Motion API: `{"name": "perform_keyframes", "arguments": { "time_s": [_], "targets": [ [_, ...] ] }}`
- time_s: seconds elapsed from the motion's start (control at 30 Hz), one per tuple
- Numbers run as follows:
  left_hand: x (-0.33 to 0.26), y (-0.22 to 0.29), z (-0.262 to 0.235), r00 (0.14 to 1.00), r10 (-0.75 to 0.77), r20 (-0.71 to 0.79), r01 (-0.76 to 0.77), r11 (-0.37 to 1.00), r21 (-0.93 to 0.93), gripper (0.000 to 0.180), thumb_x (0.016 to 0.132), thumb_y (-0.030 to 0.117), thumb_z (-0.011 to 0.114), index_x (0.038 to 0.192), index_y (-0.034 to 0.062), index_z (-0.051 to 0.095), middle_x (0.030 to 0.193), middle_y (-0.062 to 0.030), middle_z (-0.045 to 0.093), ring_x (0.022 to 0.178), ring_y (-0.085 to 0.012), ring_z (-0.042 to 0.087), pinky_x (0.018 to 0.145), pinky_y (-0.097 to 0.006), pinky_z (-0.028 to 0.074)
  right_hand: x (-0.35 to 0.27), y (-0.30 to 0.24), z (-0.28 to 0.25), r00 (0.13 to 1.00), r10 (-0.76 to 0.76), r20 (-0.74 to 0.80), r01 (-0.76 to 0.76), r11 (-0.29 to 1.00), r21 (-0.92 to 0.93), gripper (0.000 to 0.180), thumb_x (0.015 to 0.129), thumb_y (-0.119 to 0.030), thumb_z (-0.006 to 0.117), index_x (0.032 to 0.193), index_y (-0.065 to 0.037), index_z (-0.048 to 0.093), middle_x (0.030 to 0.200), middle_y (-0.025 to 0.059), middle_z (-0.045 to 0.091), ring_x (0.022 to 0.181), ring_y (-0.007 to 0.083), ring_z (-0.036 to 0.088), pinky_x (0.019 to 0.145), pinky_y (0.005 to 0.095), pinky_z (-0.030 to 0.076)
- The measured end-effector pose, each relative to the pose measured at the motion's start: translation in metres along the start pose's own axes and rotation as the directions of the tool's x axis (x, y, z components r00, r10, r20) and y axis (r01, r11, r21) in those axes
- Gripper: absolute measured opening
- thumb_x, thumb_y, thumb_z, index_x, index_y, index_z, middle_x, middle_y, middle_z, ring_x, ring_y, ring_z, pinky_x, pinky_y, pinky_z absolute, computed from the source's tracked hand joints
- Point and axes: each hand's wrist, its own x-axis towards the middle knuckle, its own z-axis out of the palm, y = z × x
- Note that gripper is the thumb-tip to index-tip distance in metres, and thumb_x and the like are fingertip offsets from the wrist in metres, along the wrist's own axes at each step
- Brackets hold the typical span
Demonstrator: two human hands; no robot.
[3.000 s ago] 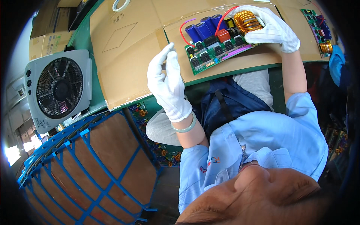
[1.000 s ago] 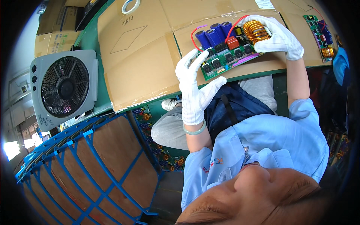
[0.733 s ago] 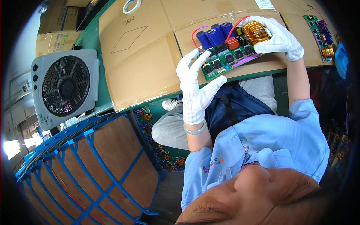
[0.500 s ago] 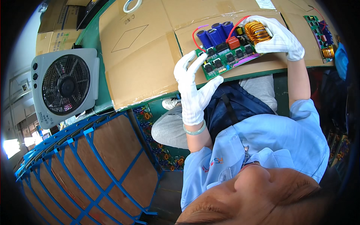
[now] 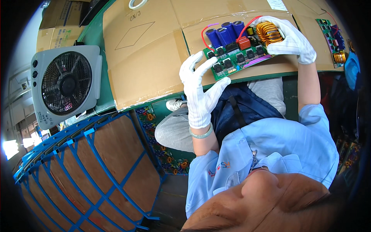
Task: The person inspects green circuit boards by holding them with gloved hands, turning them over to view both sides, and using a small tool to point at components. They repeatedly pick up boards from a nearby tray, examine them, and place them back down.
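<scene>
A green circuit board (image 5: 237, 54) lies near the front edge of a table covered in flattened brown cardboard (image 5: 154, 58), held at both ends by white-gloved hands. The board carries three dark blue cylindrical capacitors (image 5: 226, 33) at its far side, a copper-wound ring coil (image 5: 268, 34) at its right end, a small red block (image 5: 244, 43), rows of black components, and red wires looping over its far edge. The left hand (image 5: 199, 91) reaches up from below with its fingers spread, the thumb against the board's near edge and the fingertips touching its left corner; a pale bangle (image 5: 201, 133) sits at that wrist. The right hand (image 5: 290, 38) curves over the board's right end, fingers held together and cupped just beside the coil, gripping that end of the board. Farther right on the cardboard lies a second green circuit board (image 5: 332, 38), with its own small copper coil, well apart from the first. On the cardboard's left part a thin diamond outline (image 5: 135, 34) is printed, with short dark lettering above it, and a roll of pale tape (image 5: 137, 4) sits at the far edge. A white rectangular label (image 5: 276, 4) is stuck on the cardboard at the top, right of centre. More brown cartons (image 5: 58, 27) stand at the upper left. A grey box fan (image 5: 65, 85) with a round black grille stands to the left of the table, and below it is a blue wire-frame cage (image 5: 96, 178) lined with brown boards.
</scene>
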Motion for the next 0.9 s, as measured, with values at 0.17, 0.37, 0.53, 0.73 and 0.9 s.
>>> {"name": "perform_keyframes", "arguments": {
  "time_s": [0.17, 0.37, 0.53, 0.73, 0.9],
  "targets": [
    [0.000, 0.000, 0.000, 0.999, 0.029, -0.013, -0.029, 0.999, 0.021, 0.061, 0.068, 0.024, 0.088, 0.122, 0.0081, 0.066, 0.134, -0.0183, 0.052, 0.126, -0.0339, 0.050, 0.107, -0.045, 0.039, 0.000, 0.000, -0.001, 1.000, 0.005, 0.007, -0.005, 1.000, 0.013, 0.070, 0.074, -0.040, 0.085, 0.128, -0.005, 0.059, 0.121, 0.0129, 0.066, 0.112, 0.0232, 0.061, 0.102, 0.0331, 0.045],
    [0.001, 0.000, -0.001, 0.999, 0.031, -0.014, -0.031, 0.999, 0.009, 0.061, 0.068, 0.023, 0.088, 0.123, 0.0084, 0.065, 0.134, -0.0185, 0.052, 0.125, -0.0342, 0.050, 0.107, -0.045, 0.039, 0.000, 0.003, -0.001, 1.000, 0.019, -0.012, -0.020, 1.000, -0.018, 0.071, 0.074, -0.042, 0.085, 0.128, -0.005, 0.059, 0.121, 0.0126, 0.066, 0.111, 0.0227, 0.062, 0.102, 0.0334, 0.045],
    [0.001, 0.000, -0.001, 0.999, 0.031, -0.012, -0.031, 0.999, 0.020, 0.060, 0.069, 0.023, 0.088, 0.123, 0.0090, 0.065, 0.134, -0.0187, 0.052, 0.125, -0.0344, 0.050, 0.106, -0.045, 0.039, 0.001, 0.005, -0.001, 1.000, 0.010, -0.009, -0.010, 1.000, -0.028, 0.071, 0.073, -0.043, 0.085, 0.129, -0.006, 0.059, 0.121, 0.0117, 0.066, 0.111, 0.0222, 0.062, 0.102, 0.0332, 0.046],
    [-0.001, -0.003, -0.003, 0.999, 0.043, 0.005, -0.043, 0.998, 0.046, 0.057, 0.073, 0.022, 0.085, 0.125, 0.0092, 0.065, 0.134, -0.0177, 0.053, 0.126, -0.0337, 0.050, 0.106, -0.044, 0.040, 0.003, 0.010, -0.001, 1.000, 0.007, 0.014, -0.007, 1.000, 0.025, 0.074, 0.073, -0.039, 0.087, 0.131, -0.005, 0.056, 0.123, 0.0118, 0.065, 0.114, 0.0221, 0.061, 0.104, 0.0333, 0.045],
    [-0.002, -0.007, -0.007, 0.996, 0.071, 0.050, -0.074, 0.994, 0.076, 0.055, 0.076, 0.022, 0.083, 0.127, 0.0093, 0.065, 0.135, -0.0172, 0.054, 0.127, -0.0341, 0.048, 0.106, -0.044, 0.040, -0.001, 0.014, -0.001, 0.999, 0.035, -0.009, -0.035, 0.999, 0.021, 0.075, 0.073, -0.037, 0.087, 0.133, -0.004, 0.055, 0.124, 0.0124, 0.064, 0.115, 0.0210, 0.060, 0.104, 0.0331, 0.045]
  ]
}}
